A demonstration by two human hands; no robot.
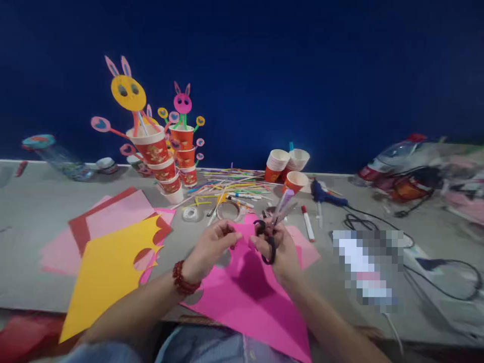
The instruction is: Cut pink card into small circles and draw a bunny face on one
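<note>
Pinched between the fingers of my left hand [218, 246], which wears a dark red bead bracelet [185, 278], is a bright pink paper [260, 307]. This sheet has round cut-outs along its left side and hangs over the table's front edge. My right hand [282, 248] is closed around black-handled scissors [270, 242], their blades pointing up and away to the right. The right thumb also touches the pink paper near the left fingertips. Whether the blades are parted is blurred.
Yellow paper [109, 267] with cut-outs overlaps pink and red sheets at left. Stacked cups with a yellow rabbit face [128, 93] stand behind. Coloured sticks [230, 181], tape [229, 210], paper cups [278, 164], a marker [308, 223] and a glue gun [328, 194] lie beyond my hands.
</note>
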